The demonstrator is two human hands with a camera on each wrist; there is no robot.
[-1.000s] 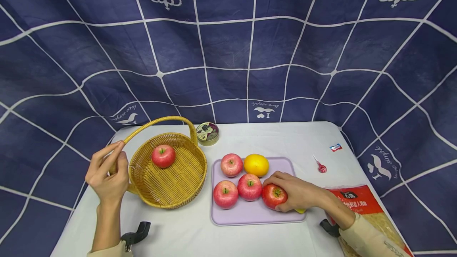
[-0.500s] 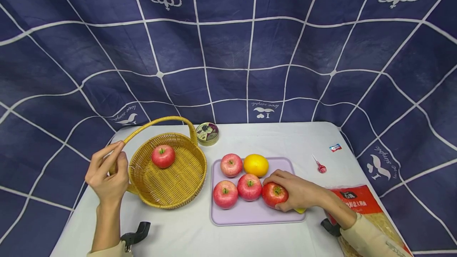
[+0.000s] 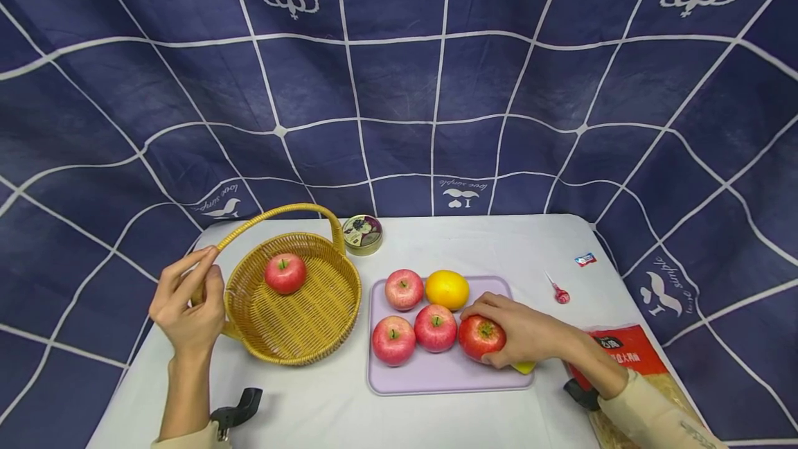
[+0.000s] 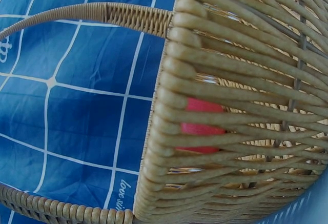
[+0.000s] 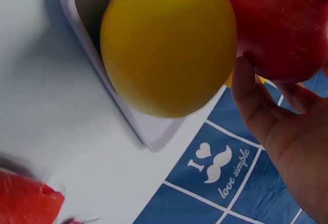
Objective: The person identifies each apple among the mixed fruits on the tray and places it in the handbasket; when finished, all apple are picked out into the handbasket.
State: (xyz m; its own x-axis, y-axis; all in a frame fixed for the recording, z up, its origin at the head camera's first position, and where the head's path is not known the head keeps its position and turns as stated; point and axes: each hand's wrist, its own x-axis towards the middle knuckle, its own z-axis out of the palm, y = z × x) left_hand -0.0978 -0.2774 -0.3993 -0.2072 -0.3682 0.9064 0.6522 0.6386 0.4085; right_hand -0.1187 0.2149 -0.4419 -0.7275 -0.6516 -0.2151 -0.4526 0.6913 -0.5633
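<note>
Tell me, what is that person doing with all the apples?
The right hand grips a red apple on the purple tray. Three more apples and a yellow-orange fruit sit on that tray too. The left hand holds the handle of a wicker basket, and one apple already lies inside it. A small round tin stands on the table behind the basket.
</note>
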